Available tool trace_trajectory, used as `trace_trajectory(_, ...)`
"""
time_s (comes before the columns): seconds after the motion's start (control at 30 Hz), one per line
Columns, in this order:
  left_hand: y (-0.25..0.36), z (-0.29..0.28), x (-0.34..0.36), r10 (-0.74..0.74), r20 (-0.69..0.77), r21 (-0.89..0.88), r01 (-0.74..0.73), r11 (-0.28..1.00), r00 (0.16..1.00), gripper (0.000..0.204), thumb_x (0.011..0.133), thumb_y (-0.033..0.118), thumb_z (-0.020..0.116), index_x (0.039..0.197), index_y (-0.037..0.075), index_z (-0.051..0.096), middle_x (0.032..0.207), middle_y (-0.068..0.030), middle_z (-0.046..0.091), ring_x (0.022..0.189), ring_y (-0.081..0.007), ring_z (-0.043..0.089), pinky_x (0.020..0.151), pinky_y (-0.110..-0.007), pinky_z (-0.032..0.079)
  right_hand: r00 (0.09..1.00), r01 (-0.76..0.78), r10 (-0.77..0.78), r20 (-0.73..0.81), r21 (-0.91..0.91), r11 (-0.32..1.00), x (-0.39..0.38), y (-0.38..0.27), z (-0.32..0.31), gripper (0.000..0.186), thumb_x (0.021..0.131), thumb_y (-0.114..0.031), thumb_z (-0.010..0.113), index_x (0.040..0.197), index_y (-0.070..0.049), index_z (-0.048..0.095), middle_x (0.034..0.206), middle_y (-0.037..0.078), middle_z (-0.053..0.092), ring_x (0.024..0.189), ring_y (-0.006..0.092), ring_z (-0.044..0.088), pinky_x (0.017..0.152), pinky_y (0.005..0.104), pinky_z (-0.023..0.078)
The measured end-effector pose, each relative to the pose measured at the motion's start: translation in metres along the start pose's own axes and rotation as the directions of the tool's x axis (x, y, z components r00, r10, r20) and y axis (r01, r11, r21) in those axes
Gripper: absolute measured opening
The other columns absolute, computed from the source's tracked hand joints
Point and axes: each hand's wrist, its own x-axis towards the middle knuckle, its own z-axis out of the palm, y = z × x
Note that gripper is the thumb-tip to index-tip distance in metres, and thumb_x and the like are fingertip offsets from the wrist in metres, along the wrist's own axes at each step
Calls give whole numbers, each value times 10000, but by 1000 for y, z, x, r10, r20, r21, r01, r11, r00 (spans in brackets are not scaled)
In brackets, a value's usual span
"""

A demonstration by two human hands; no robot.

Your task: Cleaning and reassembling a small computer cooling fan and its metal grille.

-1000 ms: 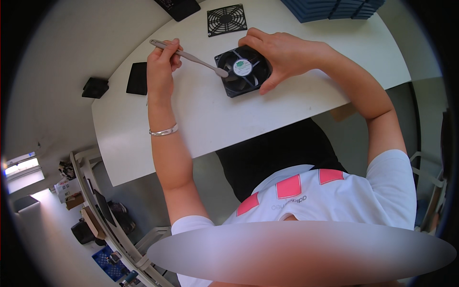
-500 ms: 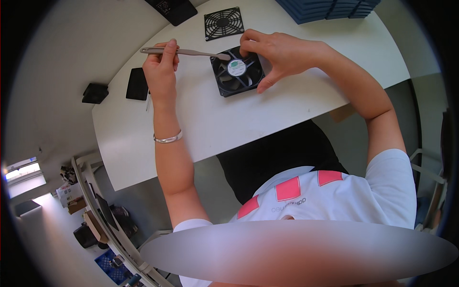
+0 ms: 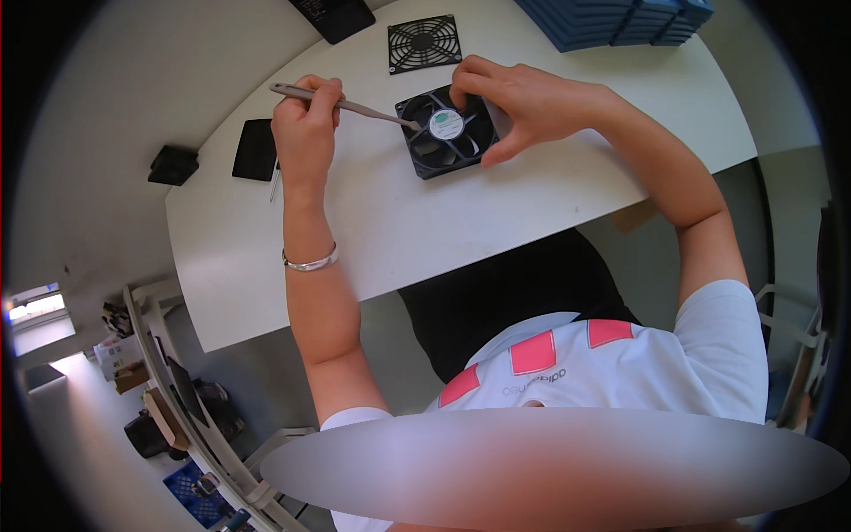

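My left hand (image 3: 306,133) is closed around the grey handle of a slender tool (image 3: 365,108), whose flattened tip is over the black square fan (image 3: 434,152), left of the round white hub label. My right hand (image 3: 527,111) grips the fan's right side, fingers bent at the upper edge and thumb by the lower right corner. Behind the fan lies a black fan guard (image 3: 424,40). Left of my left hand are a dark flat square item (image 3: 251,149) and a thin rod (image 3: 275,184), partly hidden by my hand.
The white desk (image 3: 443,239) has a curved back edge. Stacked blue plastic trays (image 3: 612,22) stand at the back right, a black device (image 3: 334,18) at the back. A small black object (image 3: 173,164) sits beyond the left edge; cluttered shelving (image 3: 168,390) is at lower left.
The tool's tip went from the fan's lower left up toward the hub's top, then back down to its left side. The fan has turned slightly; my right hand stays on it.
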Motion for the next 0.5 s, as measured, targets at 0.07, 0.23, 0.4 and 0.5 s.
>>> trace_trajectory(0.07,-1,-3,1,-1,-10,34,2,999,1000,236,867,194,602,702,25,590,547,17,465,508,-50,396,485,-225,283,1000,1,-1,3,-6,1000,-1,-2,-1,646,646,-311,803,1145,-70,472,1181,102,446,820,292,569,714,390,466)
trace_trajectory(0.23,3,2,-3,57,-96,55,-51,997,994,241,867,210,604,719,19,618,536,9,489,523,-59,429,504,-239,324,999,21,-20,-41,25,999,-1,2,0,597,654,-310,796,1116,-76,499,1208,101,433,805,285,570,702,381,467)
trace_trajectory(0.4,4,10,-7,154,-239,-23,-164,986,959,230,915,181,609,762,9,600,631,11,491,551,-41,396,495,-197,284,999,3,-1,-48,50,999,-1,1,-2,588,665,-306,787,1122,-71,500,1219,103,431,800,278,571,700,379,474)
trace_trajectory(0.5,0,11,-5,187,-290,-24,-202,979,939,226,915,182,612,768,11,595,641,6,497,551,-39,393,500,-195,291,998,17,-15,-67,23,1000,1,1,1,586,669,-302,787,1126,-67,503,1220,104,433,804,277,575,703,383,476)
